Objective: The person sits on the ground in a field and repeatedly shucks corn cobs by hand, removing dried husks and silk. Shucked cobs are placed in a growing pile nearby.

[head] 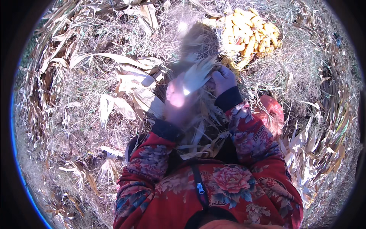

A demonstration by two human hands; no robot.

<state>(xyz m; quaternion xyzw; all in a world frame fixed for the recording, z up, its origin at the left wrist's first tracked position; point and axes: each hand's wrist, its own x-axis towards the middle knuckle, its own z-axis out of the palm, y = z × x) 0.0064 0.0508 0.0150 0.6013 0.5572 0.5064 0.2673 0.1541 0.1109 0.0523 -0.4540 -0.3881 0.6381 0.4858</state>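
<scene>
An ear of corn in its pale husk [200, 71] lies across my left hand [177, 94], which grips its lower end. Glare and blur cover part of that hand. My right hand [224, 79] is at the upper right of the ear, its fingers pinched on the edge of the husk. Whether kernels show inside the husk I cannot tell. Loose dry husks [147, 100] lie beside my left wrist, and more husk strips [200, 137] are between my forearms.
Beyond my right hand is a heap of husked yellow corn cobs [251, 34]. A red plastic-looking item [270, 113] sits by my right forearm. Dry corn stalks [43, 80] are piled at the left, with more leaves [311, 151] at the right. Dry grass [85, 137] covers the ground.
</scene>
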